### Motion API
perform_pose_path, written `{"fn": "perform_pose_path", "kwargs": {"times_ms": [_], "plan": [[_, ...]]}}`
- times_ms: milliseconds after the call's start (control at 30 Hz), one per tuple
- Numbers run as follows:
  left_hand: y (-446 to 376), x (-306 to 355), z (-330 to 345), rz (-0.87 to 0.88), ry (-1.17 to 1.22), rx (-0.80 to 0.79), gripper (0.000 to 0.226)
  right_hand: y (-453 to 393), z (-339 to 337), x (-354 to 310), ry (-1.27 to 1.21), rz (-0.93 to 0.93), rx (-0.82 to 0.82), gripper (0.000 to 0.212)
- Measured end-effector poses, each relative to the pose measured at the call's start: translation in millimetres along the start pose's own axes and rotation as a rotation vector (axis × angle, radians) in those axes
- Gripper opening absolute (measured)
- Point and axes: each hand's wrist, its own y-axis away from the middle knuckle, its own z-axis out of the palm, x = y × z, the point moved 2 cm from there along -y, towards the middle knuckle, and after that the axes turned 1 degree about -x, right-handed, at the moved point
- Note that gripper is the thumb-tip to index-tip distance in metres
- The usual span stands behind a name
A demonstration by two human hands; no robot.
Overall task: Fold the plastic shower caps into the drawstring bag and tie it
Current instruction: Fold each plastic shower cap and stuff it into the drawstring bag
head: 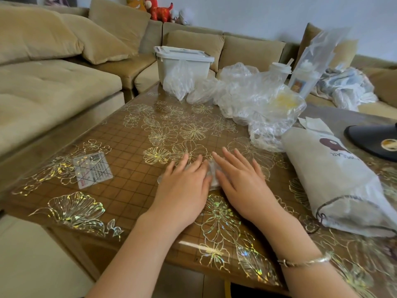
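Both hands, left hand [184,186] and right hand [240,179], are pressing flat-fingered on a folded shower cap [211,175] on the desk [129,147], a thin, slippery, springy film probably best pinched at its edges

Folded shower cap [211,173] mostly hidden (under both hands [211,186]).

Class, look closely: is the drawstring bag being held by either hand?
No: both the left hand and right hand press a folded cap; the drawstring bag lies apart.
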Motion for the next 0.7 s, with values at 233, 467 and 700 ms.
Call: {"fn": "perform_pose_path", "kwargs": {"times_ms": [233, 467, 700], "plan": [[-2, -9, 1, -0.042, -0.036, -0.033, 0.059, -5, 5, 3, 0.057, 0.071, -0.195, 0.052], [-1, -14, -6, -0.052, 0.23, 0.095, 0.052, -4, -5, 6, -0.263, 0.173, 0.053, 0.054], [0, -28, -14, -0.134, 0.312, 0.216, 0.036, -5, -19, 12, -0.16, 0.431, -0.037, 0.035]]}}
